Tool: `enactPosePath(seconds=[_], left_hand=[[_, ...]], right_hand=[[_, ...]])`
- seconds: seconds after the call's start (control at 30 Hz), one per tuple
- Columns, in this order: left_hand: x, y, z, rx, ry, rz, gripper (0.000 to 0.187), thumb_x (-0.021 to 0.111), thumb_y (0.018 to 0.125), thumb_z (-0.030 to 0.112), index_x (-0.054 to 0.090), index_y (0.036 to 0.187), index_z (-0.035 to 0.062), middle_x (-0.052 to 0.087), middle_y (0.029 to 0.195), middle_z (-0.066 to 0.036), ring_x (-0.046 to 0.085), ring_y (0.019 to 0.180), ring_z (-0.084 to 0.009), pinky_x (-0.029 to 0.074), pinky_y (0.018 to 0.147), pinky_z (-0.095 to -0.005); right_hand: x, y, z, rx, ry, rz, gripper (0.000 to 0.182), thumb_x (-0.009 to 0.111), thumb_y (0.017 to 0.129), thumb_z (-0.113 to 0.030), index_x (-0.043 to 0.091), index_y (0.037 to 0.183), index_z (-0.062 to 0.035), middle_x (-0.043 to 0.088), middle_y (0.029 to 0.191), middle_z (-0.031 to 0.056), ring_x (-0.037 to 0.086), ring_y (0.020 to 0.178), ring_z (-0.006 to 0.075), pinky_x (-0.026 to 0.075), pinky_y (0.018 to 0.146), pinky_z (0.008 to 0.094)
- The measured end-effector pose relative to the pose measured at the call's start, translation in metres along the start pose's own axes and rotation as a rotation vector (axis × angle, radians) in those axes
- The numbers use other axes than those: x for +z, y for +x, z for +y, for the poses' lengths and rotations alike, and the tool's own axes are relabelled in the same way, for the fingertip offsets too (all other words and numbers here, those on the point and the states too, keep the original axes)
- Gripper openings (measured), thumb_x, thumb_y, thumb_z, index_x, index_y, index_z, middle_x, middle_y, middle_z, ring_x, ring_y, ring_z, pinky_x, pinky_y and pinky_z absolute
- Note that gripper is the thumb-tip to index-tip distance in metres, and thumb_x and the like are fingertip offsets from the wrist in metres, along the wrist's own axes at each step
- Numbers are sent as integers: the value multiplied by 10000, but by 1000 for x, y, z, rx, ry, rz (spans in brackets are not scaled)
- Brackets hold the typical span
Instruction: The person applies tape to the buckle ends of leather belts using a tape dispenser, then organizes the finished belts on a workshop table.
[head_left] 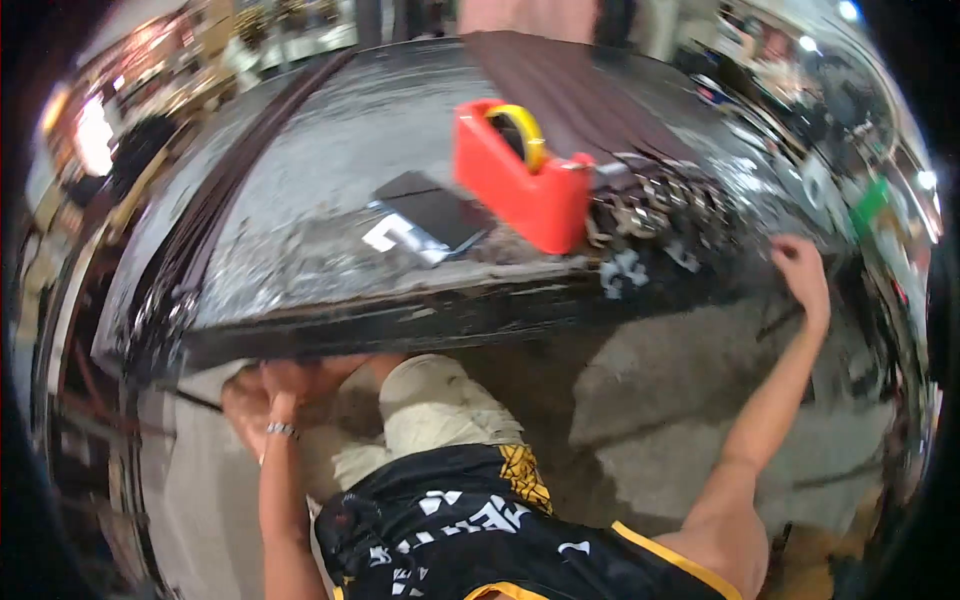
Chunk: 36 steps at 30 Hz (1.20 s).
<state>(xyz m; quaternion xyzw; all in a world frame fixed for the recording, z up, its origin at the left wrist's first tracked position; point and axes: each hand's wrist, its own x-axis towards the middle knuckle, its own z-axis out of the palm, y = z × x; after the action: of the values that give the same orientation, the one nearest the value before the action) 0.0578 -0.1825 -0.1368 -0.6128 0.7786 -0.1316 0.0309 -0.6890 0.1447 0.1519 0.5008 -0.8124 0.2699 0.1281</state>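
My right hand point(803, 275) is beside the right front corner of the dark table point(330, 160). Its fingers are loosely bent, with a small gap between thumb and forefinger and nothing visible in them. Left of it, a bunch of metal buckles point(650, 215) ends a bundle of dark brown straps point(560, 90). Below the table's front edge, near my knee, is my left hand point(285, 380); its fingers are blurred and partly hidden. A second strap bundle point(235, 165) runs along the table's left side, its front end hanging at the edge.
A red tape dispenser point(520, 190) with a yellow roll point(525, 135) stands near the front edge. Beside it lies a dark phone-like slab point(430, 205) with a white label point(385, 235). A fan point(845, 85) and a green object point(872, 205) are at the right.
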Motion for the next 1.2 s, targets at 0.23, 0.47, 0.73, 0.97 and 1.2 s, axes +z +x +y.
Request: enactPosePath(seconds=[0.23, 0.47, 0.73, 0.97, 1.2], left_hand=[[-13, -41, -19, -51, -217, 301, 385, 549, 905, 393, 722, 1066, 89, 720, 1051, -141, 673, 1002, -275, 501, 877, -430], [-21, -41, -19, -113, -259, 310, 306, 590, 872, 313, 713, 1002, 65, 714, 991, -153, 672, 961, -281, 506, 849, -417], [-20, -17, 7, -110, -323, 319, 219, 638, 833, 223, 704, 928, 37, 707, 924, -167, 670, 915, -287, 513, 817, -402], [-80, -55, 7, -282, -706, 679, 146, 680, 800, 143, 695, 863, 12, 701, 865, -180, 669, 874, -293, 518, 788, -389], [-126, -55, 10, -63, -826, 473, 210, 668, 821, 191, 682, 932, 13, 698, 903, -191, 669, 893, -316, 521, 799, -394]], right_hand=[[14, -10, -13, 13, -56, -28, 418, 722, 779, -180, 677, 1155, -3, 671, 996, 182, 656, 875, 290, 501, 832, 375], [20, -12, -9, 78, 1, 6, 438, 741, 760, -158, 669, 1170, -22, 611, 959, 173, 612, 902, 306, 477, 860, 379], [33, -12, -8, 37, -12, 62, 447, 734, 786, -211, 667, 1190, -32, 657, 1054, 218, 641, 998, 350, 488, 900, 395], [17, 0, -25, 118, -51, 47, 391, 761, 782, -201, 696, 1111, 1, 709, 1028, 212, 685, 965, 332, 512, 867, 391], [23, 14, -28, -26, -125, 4, 363, 730, 788, -148, 691, 1111, 13, 707, 1018, 213, 685, 940, 323, 508, 853, 382]])
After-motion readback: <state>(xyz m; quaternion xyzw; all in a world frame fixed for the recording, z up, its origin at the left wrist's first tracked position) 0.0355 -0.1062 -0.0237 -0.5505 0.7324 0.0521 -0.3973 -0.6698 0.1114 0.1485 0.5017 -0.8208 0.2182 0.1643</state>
